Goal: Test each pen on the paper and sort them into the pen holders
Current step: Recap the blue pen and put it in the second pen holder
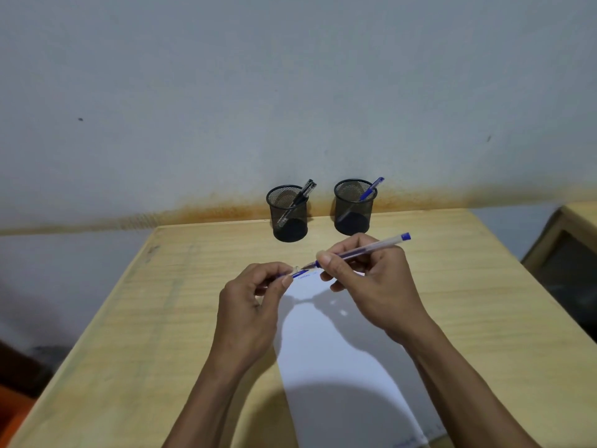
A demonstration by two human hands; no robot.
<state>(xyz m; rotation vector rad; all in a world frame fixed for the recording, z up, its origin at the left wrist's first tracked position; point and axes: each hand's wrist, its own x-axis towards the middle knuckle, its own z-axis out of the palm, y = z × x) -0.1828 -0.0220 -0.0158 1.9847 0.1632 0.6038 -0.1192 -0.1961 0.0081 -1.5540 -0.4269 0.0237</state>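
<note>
My right hand [365, 286] grips a clear-barrelled blue pen [371, 246], its bare tip pointing left over the top of the white paper [342, 367]. My left hand [252, 305] pinches the pen's blue and clear cap [295, 273], just left of the tip and apart from it. A small blue scribble [303, 277] shows at the paper's top edge. Two black mesh pen holders stand at the back of the desk: the left holder [289, 215] has black pens in it, the right holder [353, 208] has one blue pen.
The light wooden desk [161, 302] stands against a pale wall. Another piece of wooden furniture [568, 240] sits at the right edge. An orange object [13, 415] lies low at the left, beyond the desk edge.
</note>
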